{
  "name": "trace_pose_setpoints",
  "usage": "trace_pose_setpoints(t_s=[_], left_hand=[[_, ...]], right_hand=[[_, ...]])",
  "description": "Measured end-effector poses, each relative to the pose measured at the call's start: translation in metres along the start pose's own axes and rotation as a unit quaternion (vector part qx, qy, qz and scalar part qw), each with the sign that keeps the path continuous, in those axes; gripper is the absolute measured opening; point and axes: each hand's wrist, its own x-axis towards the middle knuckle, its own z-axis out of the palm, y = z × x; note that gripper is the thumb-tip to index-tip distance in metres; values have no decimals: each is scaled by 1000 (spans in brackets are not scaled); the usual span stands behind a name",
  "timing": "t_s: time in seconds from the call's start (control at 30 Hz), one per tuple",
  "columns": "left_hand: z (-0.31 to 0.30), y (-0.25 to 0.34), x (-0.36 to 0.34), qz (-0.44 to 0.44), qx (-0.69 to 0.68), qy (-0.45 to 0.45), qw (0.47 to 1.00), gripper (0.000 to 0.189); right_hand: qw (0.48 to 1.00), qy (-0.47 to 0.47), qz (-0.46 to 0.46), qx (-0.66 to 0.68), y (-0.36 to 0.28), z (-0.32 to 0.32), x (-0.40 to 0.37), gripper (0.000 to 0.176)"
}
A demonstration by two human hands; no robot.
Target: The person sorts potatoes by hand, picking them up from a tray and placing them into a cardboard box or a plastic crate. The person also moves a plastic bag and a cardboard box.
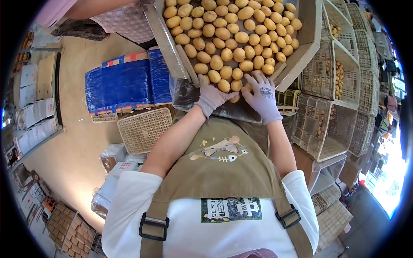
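Many small yellow oval fruits [239, 54], whose exact kind I cannot make out, lie loose on a sorting tray with worn side boards [303, 64]. At the tray's near mouth, my left hand [211, 95] in a pale glove has its thumb stretched toward the middle and its fingers apart beside the fruits. My right hand [263, 95], gloved the same way, rests its spread fingers against the nearest fruits, and one fruit sits partly hidden between its thumb and fingers. Another fruit shows low between both hands. Dark plastic sheeting [241, 112] hangs below the mouth.
Plastic crates [325, 124] are stacked on the right, some holding fruits. To the left lie a blue-covered stack [118, 88] and an upturned beige crate [145, 129]. Another person's arm [97, 7] reaches in at upper left. Cartons [36, 116] line the far left.
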Motion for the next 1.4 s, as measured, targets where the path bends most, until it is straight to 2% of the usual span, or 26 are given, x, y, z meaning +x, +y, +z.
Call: trace_pose_setpoints(t_s=[0.1, 0.23, 0.3, 0.4, 0.43, 0.5, 0.53, 0.57, 0.63, 0.67, 0.73, 0.77, 0.8, 0.9, 0.93, 1.0, 1.03, 1.27, 1.37, 1.4], left_hand=[[-3, 1, 2, -1, 12, -3, 1000, 97], [5, -2, 0, 20, 4, 53, 998, 95], [9, -4, -1, 26, 12, 75, 997, 95], [-7, 0, 5, 13, 24, 61, 998, 89], [-16, 3, 6, 7, 3, 62, 998, 90], [-21, 6, 5, -4, -41, 63, 997, 91], [-17, 3, 6, 21, 20, 124, 992, 87], [-14, 1, 1, 16, 42, 115, 992, 84], [-10, 1, -5, 4, 84, 91, 992, 79], [-8, 2, -7, 4, 86, 138, 987, 72], [-13, 0, -11, 19, 120, 184, 975, 72], [-14, 1, -10, 28, 139, 205, 968, 73], [-11, 3, -10, 13, 169, 189, 967, 77], [-1, 3, -13, 27, 182, 226, 957, 83], [-5, 5, -15, 5, 115, 102, 988, 89], [-2, 2, -10, 23, 67, 150, 986, 92], [-2, 2, -8, 24, 53, 147, 987, 92], [-5, 1, -2, 26, 46, 161, 986, 98], [-13, 4, -5, 20, 97, 174, 980, 89], [-11, 3, -7, 21, 116, 177, 977, 85]], right_hand=[[998, 66, 8, -10, -2, -3, 1, 50], [999, 11, 0, -41, 3, 7, -3, 51], [998, 48, -21, -20, -3, 12, 1, 45], [995, 64, -66, 34, -17, 18, 10, 41], [995, 28, -83, 43, -25, 15, 16, 44], [994, 30, -107, 21, -39, 16, 26, 43], [995, 24, -98, -7, -39, 21, 27, 43], [998, -38, -38, -37, -34, 20, 29, 40], [996, -68, -54, -37, -11, 14, 29, 37], [997, -76, -5, 25, -7, 14, 28, 35], [999, -20, -33, -24, -2, 13, 21, 35], [998, 10, -47, -49, 2, 11, 20, 35], [997, -40, -44, -54, 6, 13, 18, 39], [1000, -2, -4, -2, 10, 15, 19, 42], [997, -41, -4, -62, 9, 17, 13, 46], [994, -82, -5, -72, 6, 14, 11, 47], [992, -103, -7, -78, 5, 13, 10, 48], [990, -117, -9, -84, 7, 12, 10, 50], [998, 14, 44, 43, 7, 17, 20, 52], [997, 8, 15, -70, -3, 7, 18, 59]])
